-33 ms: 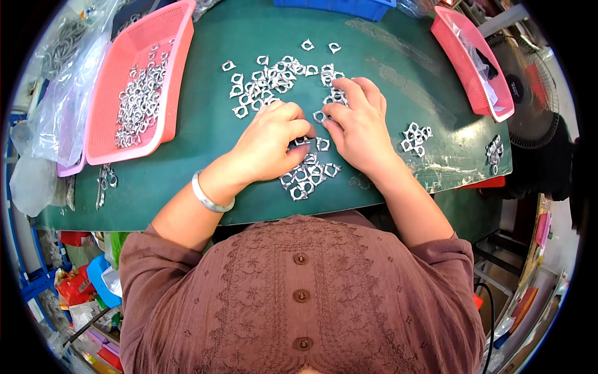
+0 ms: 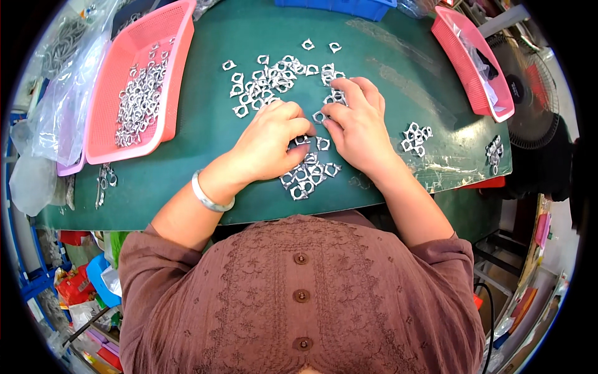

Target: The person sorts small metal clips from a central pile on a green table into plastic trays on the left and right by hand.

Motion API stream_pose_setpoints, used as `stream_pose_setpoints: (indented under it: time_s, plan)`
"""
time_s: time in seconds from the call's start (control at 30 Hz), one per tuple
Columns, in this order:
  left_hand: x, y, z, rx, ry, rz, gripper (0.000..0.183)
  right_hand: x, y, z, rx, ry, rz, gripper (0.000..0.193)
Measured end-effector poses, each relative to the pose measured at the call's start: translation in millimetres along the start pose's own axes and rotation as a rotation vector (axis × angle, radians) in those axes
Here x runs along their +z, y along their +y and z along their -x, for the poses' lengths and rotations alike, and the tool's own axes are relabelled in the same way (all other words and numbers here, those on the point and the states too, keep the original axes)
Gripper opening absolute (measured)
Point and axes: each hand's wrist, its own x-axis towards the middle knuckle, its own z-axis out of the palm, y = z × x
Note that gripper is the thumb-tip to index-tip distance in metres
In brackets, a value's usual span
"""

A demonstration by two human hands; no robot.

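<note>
My left hand is over the middle of the green table, its fingers curled. Thumb and index finger close around a small silver metal ring with pointed lugs. Opposite it, my right hand has its thumb and index finger drawn together at another metal ring. Its other fingers bend over a short row of rings, partly hiding them. A single ring lies between the hands. Nearer me is a small pile of rings; a bigger loose heap spreads beyond my left hand.
A pink basket holding many metal parts stands at the left, beside clear plastic bags. Another pink basket and a fan are at the far right. Small ring clusters lie to the right. A blue bin sits at the back.
</note>
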Motion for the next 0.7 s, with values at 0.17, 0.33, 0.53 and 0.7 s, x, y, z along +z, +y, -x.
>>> stream_pose_setpoints:
  time_s: [0.17, 0.33, 0.53, 0.7]
  plan:
    - [0.8, -1.7, 0.8, -0.006, 0.029, 0.019, 0.024, 5.2, 3.5, -1.8, -0.020, -0.031, -0.041, 0.012]
    - [-2.3, -1.9, 0.2, -0.037, 0.032, 0.016, 0.023, -0.8, -0.6, -4.2, -0.025, -0.033, -0.067, 0.010]
    - [-2.7, -1.5, 0.2, -0.048, 0.031, 0.009, 0.023, -0.3, 0.0, -4.4, -0.048, -0.076, -0.076, 0.011]
    - [-4.4, -0.3, 0.1, -0.076, 0.038, 0.003, 0.024, -2.1, -1.7, -5.3, -0.055, -0.058, -0.098, 0.013]
